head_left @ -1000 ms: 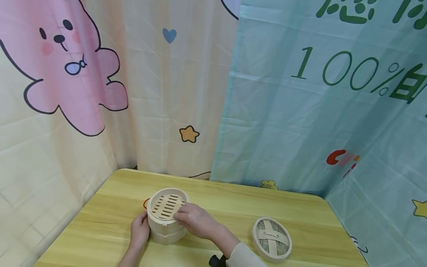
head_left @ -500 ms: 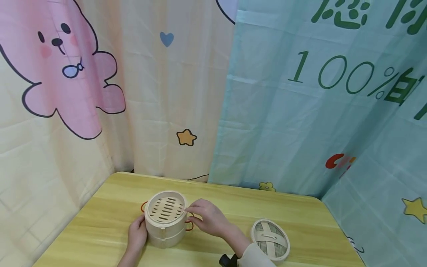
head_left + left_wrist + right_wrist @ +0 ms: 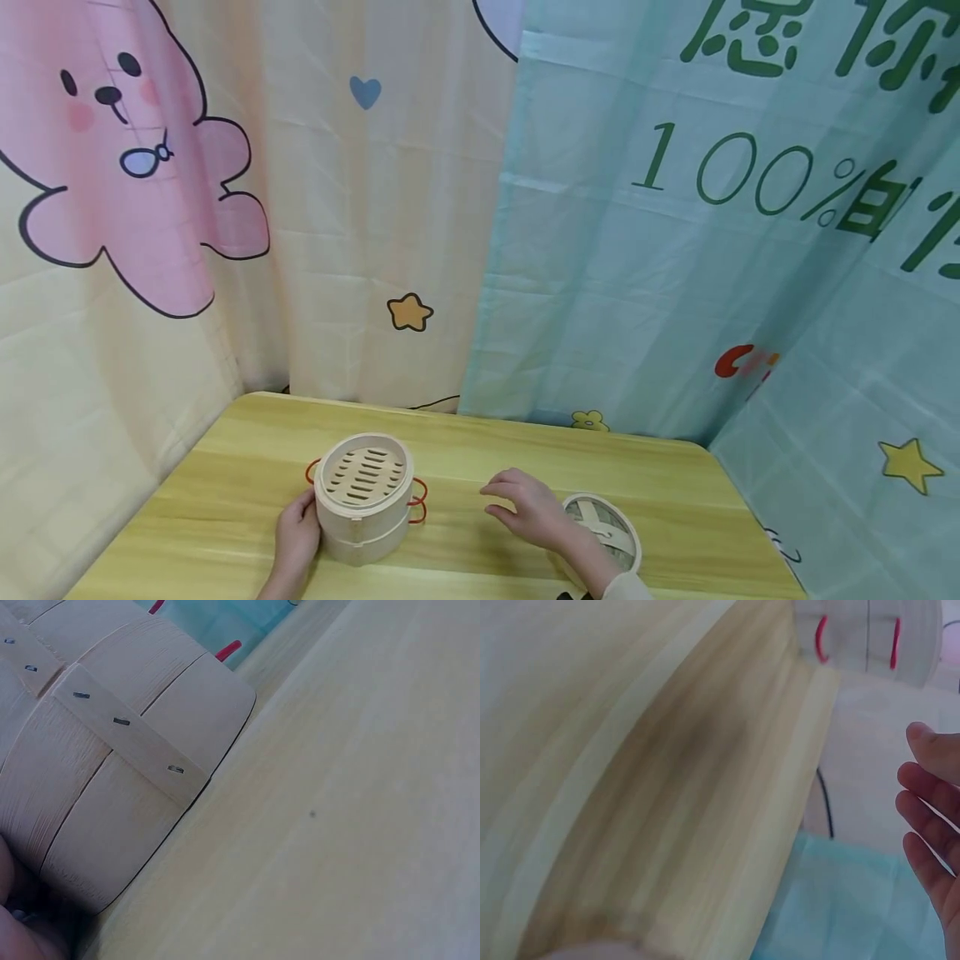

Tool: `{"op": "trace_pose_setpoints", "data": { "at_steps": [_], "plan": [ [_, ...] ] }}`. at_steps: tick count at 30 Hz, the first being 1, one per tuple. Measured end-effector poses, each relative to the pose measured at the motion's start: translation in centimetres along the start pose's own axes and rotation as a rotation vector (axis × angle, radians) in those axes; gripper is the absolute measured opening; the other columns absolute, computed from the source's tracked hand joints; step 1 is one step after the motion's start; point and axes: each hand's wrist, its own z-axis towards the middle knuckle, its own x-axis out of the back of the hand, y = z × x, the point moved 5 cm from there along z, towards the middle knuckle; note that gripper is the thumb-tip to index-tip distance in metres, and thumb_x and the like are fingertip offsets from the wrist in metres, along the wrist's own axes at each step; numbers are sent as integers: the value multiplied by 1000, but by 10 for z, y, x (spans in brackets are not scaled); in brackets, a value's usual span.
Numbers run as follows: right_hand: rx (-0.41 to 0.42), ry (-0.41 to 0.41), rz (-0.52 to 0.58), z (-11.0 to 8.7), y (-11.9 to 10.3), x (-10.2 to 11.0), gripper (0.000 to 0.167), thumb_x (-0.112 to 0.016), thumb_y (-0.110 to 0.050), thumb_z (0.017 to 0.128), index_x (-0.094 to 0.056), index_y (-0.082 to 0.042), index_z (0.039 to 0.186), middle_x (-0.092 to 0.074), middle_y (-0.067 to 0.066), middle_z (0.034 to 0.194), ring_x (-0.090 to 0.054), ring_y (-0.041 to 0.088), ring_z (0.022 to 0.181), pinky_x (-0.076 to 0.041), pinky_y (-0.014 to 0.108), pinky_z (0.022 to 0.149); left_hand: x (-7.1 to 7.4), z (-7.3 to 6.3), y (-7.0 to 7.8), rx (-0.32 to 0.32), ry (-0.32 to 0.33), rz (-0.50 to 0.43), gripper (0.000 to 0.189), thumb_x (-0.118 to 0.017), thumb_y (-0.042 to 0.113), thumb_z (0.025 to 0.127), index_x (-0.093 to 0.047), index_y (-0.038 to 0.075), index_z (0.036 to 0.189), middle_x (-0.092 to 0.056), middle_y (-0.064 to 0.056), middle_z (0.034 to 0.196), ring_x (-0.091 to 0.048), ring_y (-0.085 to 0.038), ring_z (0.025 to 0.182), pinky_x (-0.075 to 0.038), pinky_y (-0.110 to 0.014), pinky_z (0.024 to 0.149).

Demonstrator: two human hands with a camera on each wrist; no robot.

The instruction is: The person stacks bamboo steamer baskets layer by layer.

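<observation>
A two-tier bamboo steamer stands lidless on the table, its slatted top tier showing; red loops stick out at its sides. My left hand holds the steamer's left side; in the left wrist view its fingers press at the lower wall, partly cut off. To the right, my right hand is raised with loosely bent fingers and nothing in it. Behind that forearm lies the round woven steamer lid, partly covered. In the right wrist view the right fingers are spread apart from the steamer.
The wood-grain table has its back edge against hanging curtains. A cream curtain with cartoon prints is at the left, a teal one with green lettering at the right. A black thing shows under the right wrist.
My right hand has let go of the steamer's right rim and moved right, to in front of the lid. The left hand stays at the steamer. The view has shifted slightly right.
</observation>
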Motion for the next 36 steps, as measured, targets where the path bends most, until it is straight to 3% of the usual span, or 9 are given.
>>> {"op": "trace_pose_setpoints", "data": {
  "at_steps": [7, 14, 22, 27, 32, 36],
  "plan": [
    [-71, 37, 39, -42, 24, 9, 19, -72, -9, 78, -69, -6, 97, -62, -2, 93, -58, 12, 84, -51, 24, 69, 3, -2, -2, 14, 4, 14, 34, -35, -3, 94, -40, -21, 123, -40, -36, 127, -36, -43, 120, -31, -50, 99],
    [-195, 33, 67, -74, 42, 20, 18, -71, -6, 78, -69, -3, 96, -62, -1, 91, -59, 13, 80, -51, 23, 65, 2, -4, -3, 28, -5, 18, 34, -34, -3, 95, -40, -21, 123, -41, -34, 128, -36, -41, 119, -33, -48, 98],
    [-194, 98, -1, -101, 53, 29, 16, -73, -5, 76, -70, -4, 91, -62, 1, 89, -59, 13, 79, -51, 26, 63, 0, -3, -3, 27, -6, 19, 34, -35, -4, 93, -42, -20, 123, -42, -34, 127, -37, -40, 119, -35, -43, 98],
    [-281, 72, 3, -112, 61, 29, 17, -73, -9, 77, -70, -4, 93, -61, 2, 92, -58, 11, 79, -51, 26, 62, 0, -2, 0, 11, 0, 29, 33, -37, -3, 94, -44, -19, 122, -45, -32, 126, -39, -38, 118, -40, -26, 92],
    [-300, 93, 19, -119, 64, 28, 14, -72, -11, 78, -71, -5, 91, -60, -2, 90, -57, 8, 76, -51, 23, 61, 1, -1, 0, 25, -26, 3, 35, -36, -2, 94, -41, -19, 124, -42, -32, 128, -36, -38, 120, -34, -6, 82],
    [-314, 93, 18, -122, 67, 26, 13, -72, -11, 79, -71, -5, 90, -58, -4, 90, -55, 7, 76, -50, 22, 61, 1, 0, 0, 32, -30, 13, 36, -35, -3, 94, -41, -19, 125, -41, -32, 129, -35, -38, 121, -31, -2, 78]
  ]
}}
